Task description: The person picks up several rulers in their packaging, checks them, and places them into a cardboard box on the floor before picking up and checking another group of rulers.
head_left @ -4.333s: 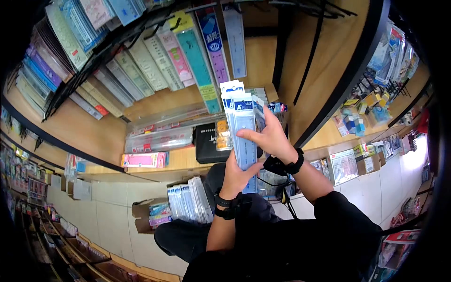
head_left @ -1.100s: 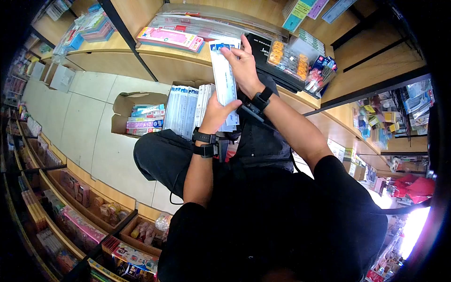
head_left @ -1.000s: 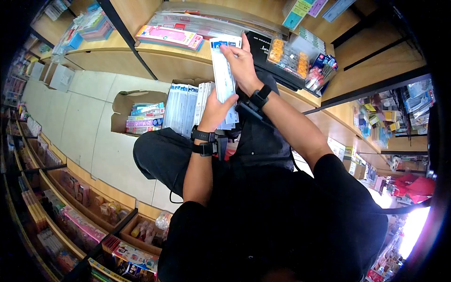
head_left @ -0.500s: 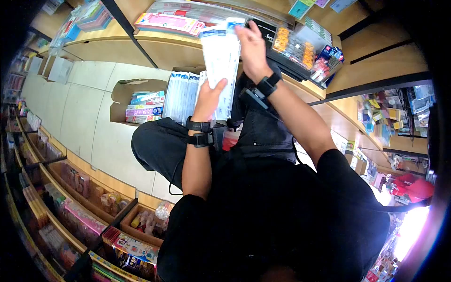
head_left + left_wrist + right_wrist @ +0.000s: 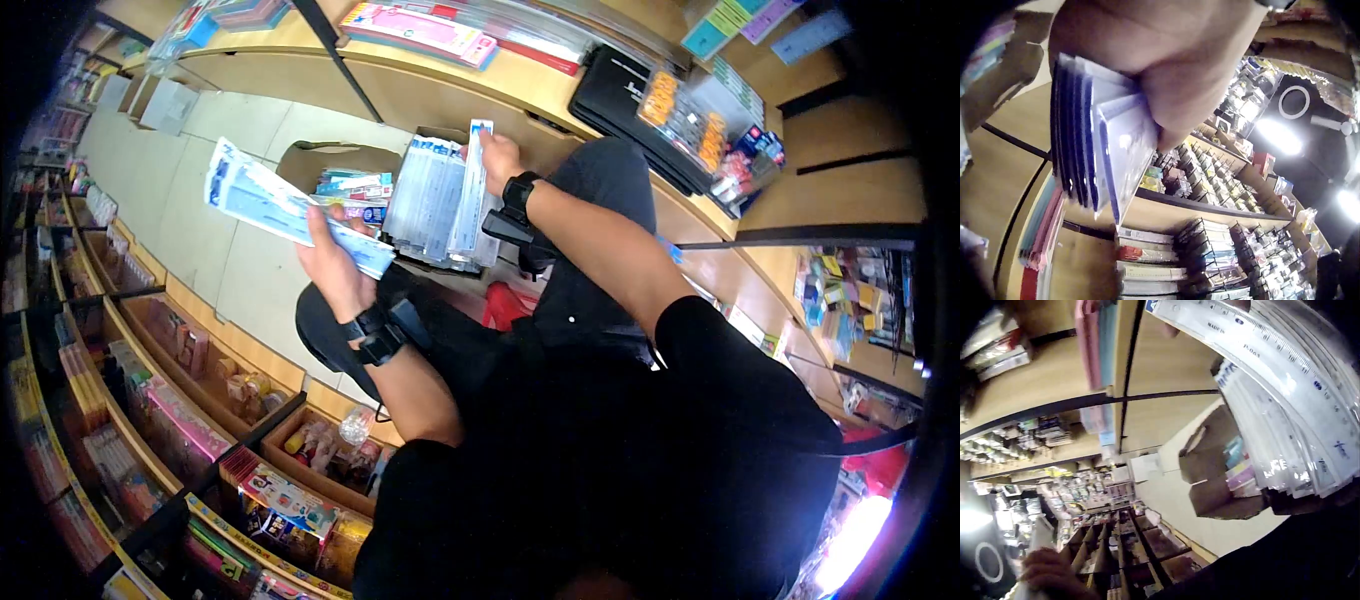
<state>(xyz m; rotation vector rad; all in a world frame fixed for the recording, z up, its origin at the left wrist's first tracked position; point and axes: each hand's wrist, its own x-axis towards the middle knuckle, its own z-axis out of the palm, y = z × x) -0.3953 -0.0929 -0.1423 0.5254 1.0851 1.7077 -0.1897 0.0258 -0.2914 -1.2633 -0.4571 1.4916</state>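
Note:
My left hand [image 5: 338, 268] grips a fanned bundle of clear packaged rulers [image 5: 262, 203], held out to the left above the floor. In the left wrist view, the stacked edges of these packets [image 5: 1079, 144] show below the palm. Over the carton, my right hand [image 5: 502, 162] pinches one packaged ruler [image 5: 468, 200] near its blue-headed top. Its printed scale faces the right wrist camera, and only a fingertip or two shows there. Upright packed rulers [image 5: 422, 200] fill the carton beside that ruler, close against it.
An open cardboard flap [image 5: 300, 165] stands left of the rulers, with colourful packets [image 5: 352, 185] inside. A wooden shelf [image 5: 420, 85] runs along the front, bearing a pink box [image 5: 420, 30] and a black case [image 5: 612, 100]. Low goods bins [image 5: 200, 370] line the left.
Both hands were together on the rulers before the shelf; they have come apart. The left has swung left with the bundle, while the right has lowered to the carton with a single ruler.

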